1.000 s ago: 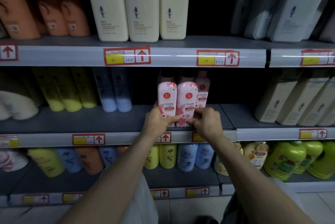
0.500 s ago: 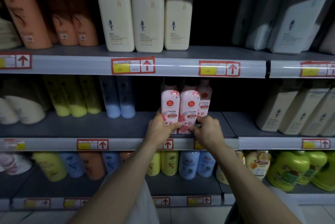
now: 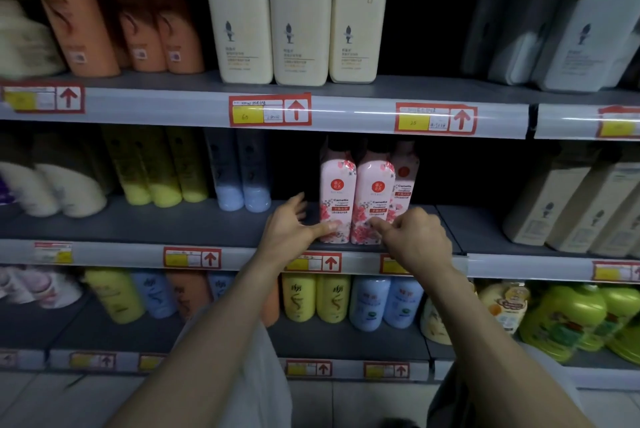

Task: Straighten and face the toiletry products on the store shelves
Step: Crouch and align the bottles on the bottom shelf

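Fingers [image 3: 293, 207] of our left hand [image 3: 289, 232] spread loose, thumb touching the left pink bottle [image 3: 337, 199]; our right hand [image 3: 417, 237] is curled, holding nothing, thumb against the middle pink bottle [image 3: 374, 206]. Both stand at the front edge of the shelf [image 3: 207, 223], so we nudge low and gently, labels outward.

Middle shelf [image 3: 173, 224]: left Camellia bottle [image 3: 337, 192] and right Camellia bottle [image 3: 374, 197] upright at front edge, touching. Third bottle [image 3: 404, 181] behind, offset right. Left hand [image 3: 289, 230] just left of the pair, thumb on left bottle's base. Right hand [image 3: 415, 237] before right bottle's base.
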The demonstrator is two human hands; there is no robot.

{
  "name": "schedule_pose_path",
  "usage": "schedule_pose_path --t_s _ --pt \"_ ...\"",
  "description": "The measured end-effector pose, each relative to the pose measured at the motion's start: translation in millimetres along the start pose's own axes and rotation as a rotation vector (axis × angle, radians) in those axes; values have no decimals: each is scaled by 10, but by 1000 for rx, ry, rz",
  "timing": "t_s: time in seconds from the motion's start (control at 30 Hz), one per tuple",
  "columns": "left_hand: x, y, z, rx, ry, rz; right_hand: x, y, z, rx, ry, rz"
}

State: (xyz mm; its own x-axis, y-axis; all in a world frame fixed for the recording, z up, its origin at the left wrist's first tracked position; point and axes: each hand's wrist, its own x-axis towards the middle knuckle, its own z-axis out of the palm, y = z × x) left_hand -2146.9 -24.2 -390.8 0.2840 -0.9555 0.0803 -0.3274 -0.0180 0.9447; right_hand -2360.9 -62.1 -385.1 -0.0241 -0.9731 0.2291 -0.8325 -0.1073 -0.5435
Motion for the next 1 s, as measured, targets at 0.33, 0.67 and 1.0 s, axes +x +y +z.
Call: schedule_pose_path --t_s 0.33,0.67,1.0 --pt "-190 -64 -498 139 59 84 -183 -270 177 103 -350 -241" --pt "-398 -124 -748 427 -53 3 -521 -839 371 26 -631 -389" --pt "-712 -929 -618 957 -993 -618 -777 -239 914 -522 -1145 -381"
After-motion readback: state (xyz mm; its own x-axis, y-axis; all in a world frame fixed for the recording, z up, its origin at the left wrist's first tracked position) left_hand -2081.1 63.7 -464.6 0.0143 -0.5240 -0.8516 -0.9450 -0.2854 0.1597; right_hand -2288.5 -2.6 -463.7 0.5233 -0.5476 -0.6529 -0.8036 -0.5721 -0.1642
